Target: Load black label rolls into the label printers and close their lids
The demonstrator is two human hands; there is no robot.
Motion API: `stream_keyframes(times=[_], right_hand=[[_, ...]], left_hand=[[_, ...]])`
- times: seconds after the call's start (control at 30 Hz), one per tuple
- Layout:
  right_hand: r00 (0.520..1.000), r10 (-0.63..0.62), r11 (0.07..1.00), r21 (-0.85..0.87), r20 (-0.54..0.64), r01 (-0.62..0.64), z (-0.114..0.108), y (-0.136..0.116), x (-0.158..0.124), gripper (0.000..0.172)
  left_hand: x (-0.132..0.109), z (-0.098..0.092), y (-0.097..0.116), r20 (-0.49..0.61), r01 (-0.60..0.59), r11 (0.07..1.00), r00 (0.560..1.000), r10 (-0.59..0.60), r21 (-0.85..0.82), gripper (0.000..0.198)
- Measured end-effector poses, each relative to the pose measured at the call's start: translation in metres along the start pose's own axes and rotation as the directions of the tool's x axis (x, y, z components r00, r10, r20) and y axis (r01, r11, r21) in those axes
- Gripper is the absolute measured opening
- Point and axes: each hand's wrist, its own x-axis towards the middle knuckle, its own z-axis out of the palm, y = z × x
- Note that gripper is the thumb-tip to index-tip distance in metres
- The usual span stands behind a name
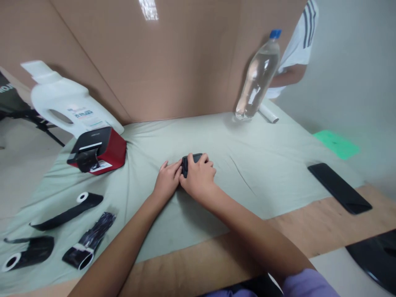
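A small black object with rounded corners, its exact kind hidden by fingers, rests on the pale green cloth in front of me. My right hand is closed over it from the right, with the fingertips along its far edge and top. At its left side my left hand presses against it and steadies it, one finger sticking out to the left. Both hands touch each other at the near side of the object.
At left stand a white jug and a red-black label printer; black rolls lie nearer. A water bottle and white tube stand by the cardboard wall. A black phone lies right; a person's sleeve shows behind.
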Motion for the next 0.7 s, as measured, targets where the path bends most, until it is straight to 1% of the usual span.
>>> stream_keyframes(times=[0.1,0.17,0.2,0.27,0.3,0.33,0.37,0.4,0.43,0.5,0.6,0.7], right_hand=[[1.0,-0.003,1.0,0.001,-0.024,0.004,0.002,-0.002,-0.005,0.063],[0.999,-0.019,1.0,-0.002,-0.026,0.019,-0.001,0.003,-0.007,0.067],[0.999,-0.037,0.999,-0.008,-0.005,0.037,-0.005,0.009,-0.008,0.071],[0.991,-0.103,0.995,0.006,0.091,0.102,-0.013,0.027,-0.008,0.083],[0.976,-0.154,0.988,0.045,0.154,0.149,-0.018,0.039,-0.006,0.088],[0.955,-0.215,0.975,0.107,0.204,0.197,-0.022,0.053,-0.003,0.089],[0.932,-0.279,0.953,0.184,0.229,0.24,-0.025,0.067,0.0,0.086],[0.918,-0.332,0.927,0.255,0.219,0.274,-0.027,0.08,0.003,0.08],[0.912,-0.363,0.905,0.306,0.19,0.296,-0.027,0.092,0.007,0.074],[0.919,-0.37,0.889,0.34,0.138,0.307,-0.022,0.108,0.011,0.067],[0.938,-0.331,0.927,0.221,0.105,0.303,-0.009,0.115,0.011,0.066],[0.935,-0.35,0.935,0.082,0.057,0.345,0.001,0.112,0.006,0.066]], left_hand=[[-0.003,-0.001,0.001,-0.015,-0.007,1.0,1.0,0.007,-0.001,0.043],[-0.004,-0.001,0.002,-0.019,-0.002,1.0,1.0,0.002,-0.012,0.042],[-0.005,-0.002,0.003,-0.02,0.002,1.0,1.0,-0.003,-0.022,0.042],[-0.006,-0.002,0.004,-0.022,0.009,0.999,1.0,-0.01,-0.045,0.042],[-0.005,-0.003,0.005,-0.022,0.013,0.998,1.0,-0.014,-0.059,0.042],[-0.005,-0.003,0.005,-0.023,0.018,0.997,1.0,-0.02,-0.08,0.041],[-0.004,-0.003,0.005,-0.026,0.029,0.993,0.999,-0.032,-0.111,0.04],[-0.003,-0.002,0.004,-0.033,0.045,0.987,0.998,-0.051,-0.155,0.04],[-0.002,-0.001,0.003,-0.04,0.064,0.976,0.996,-0.074,-0.21,0.038],[0.0,0.001,0.0,-0.042,0.105,0.939,0.991,-0.125,-0.326,0.035],[0.004,0.003,-0.005,-0.015,0.154,0.887,0.984,-0.178,-0.435,0.029],[0.006,0.004,-0.008,0.009,0.178,0.86,0.98,-0.198,-0.478,0.027]])
